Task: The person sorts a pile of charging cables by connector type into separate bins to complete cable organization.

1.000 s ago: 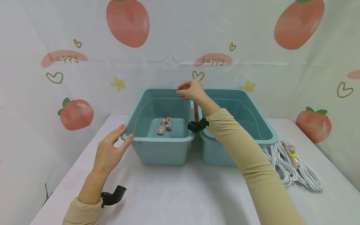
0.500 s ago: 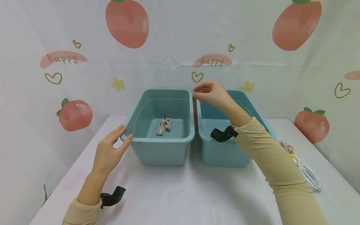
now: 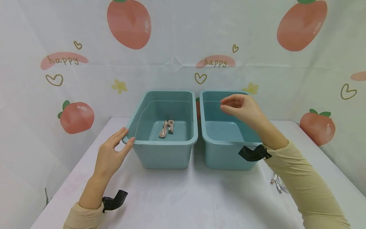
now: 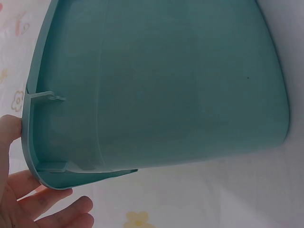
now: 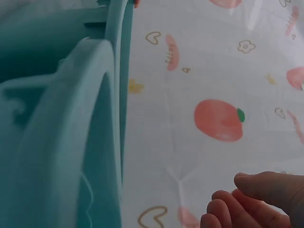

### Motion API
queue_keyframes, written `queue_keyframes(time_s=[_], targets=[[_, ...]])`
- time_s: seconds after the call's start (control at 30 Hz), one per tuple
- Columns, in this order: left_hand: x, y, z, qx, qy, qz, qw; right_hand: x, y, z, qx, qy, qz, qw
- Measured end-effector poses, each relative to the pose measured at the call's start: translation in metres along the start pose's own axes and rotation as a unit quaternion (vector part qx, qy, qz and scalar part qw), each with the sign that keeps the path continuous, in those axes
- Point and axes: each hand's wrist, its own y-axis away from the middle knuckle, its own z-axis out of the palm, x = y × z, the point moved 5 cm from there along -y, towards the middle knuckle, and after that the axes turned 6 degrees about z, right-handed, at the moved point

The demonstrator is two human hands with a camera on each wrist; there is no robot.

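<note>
Two light teal plastic bins stand side by side in the head view. My left hand (image 3: 110,156) holds the near left corner of the left bin (image 3: 161,143), thumb on the front edge and fingers along the side. In the left wrist view, its fingers (image 4: 40,202) lie at the rim's corner. Inside that bin are two small bundles of pinkish cable (image 3: 163,128). Over the right bin (image 3: 223,140) hovers my right hand (image 3: 243,109), fingers loosely bent and nothing between them. The right wrist view shows its thumb (image 5: 266,186) apart from the bent fingers.
White coiled cable (image 3: 279,184) lies on the table right of the bins, mostly hidden behind my right forearm. A narrow gap separates the bins. Behind the table (image 3: 183,197) hangs a white cloth (image 3: 174,31) printed with fruit and hearts.
My right hand has moved right and down from above the gap between the bins, its forearm now covering most of the white cable. The left hand and the pinkish cables have stayed put.
</note>
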Motion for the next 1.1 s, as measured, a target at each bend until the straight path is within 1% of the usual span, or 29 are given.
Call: queue_keyframes(time_s=[0.07,0.23,0.3,0.4,0.53,0.63,0.7,0.73,0.8,0.93,1.03,1.1], targets=[[0.000,0.000,0.000,-0.001,-0.002,0.000,1.0000,0.008,0.007,-0.006,0.000,-0.001,-0.002,1.000],[-0.001,-0.001,0.001,-0.002,-0.006,-0.001,1.0000,0.035,0.022,-0.021,0.010,-0.012,0.014,1.000],[-0.002,-0.001,0.001,-0.003,-0.006,-0.001,1.0000,0.045,0.028,-0.026,0.021,-0.019,0.020,0.999],[-0.002,-0.001,0.000,-0.002,-0.005,-0.001,1.0000,0.057,0.037,-0.032,0.037,-0.023,0.015,0.999],[-0.002,-0.001,0.000,0.001,-0.003,0.000,1.0000,0.071,0.048,-0.042,0.068,-0.030,0.032,0.997],[-0.001,-0.001,0.000,0.003,0.000,-0.001,1.0000,0.082,0.057,-0.050,0.092,-0.059,0.040,0.993],[0.000,0.000,0.000,0.002,0.002,-0.002,1.0000,0.089,0.062,-0.057,0.107,-0.089,0.033,0.990],[0.000,0.000,0.000,0.002,0.003,-0.002,1.0000,0.093,0.065,-0.060,0.118,-0.095,0.032,0.988],[0.000,0.000,0.000,0.002,0.004,-0.002,1.0000,0.101,0.070,-0.065,0.142,-0.098,0.027,0.985],[-0.001,0.000,0.000,0.005,0.001,0.001,1.0000,0.120,0.079,-0.075,0.183,-0.088,0.039,0.978],[-0.002,-0.001,0.001,0.007,-0.002,0.005,1.0000,0.140,0.082,-0.083,0.187,-0.122,0.042,0.974],[-0.002,-0.001,0.001,0.007,-0.002,0.005,1.0000,0.153,0.085,-0.087,0.188,-0.138,0.053,0.971]])
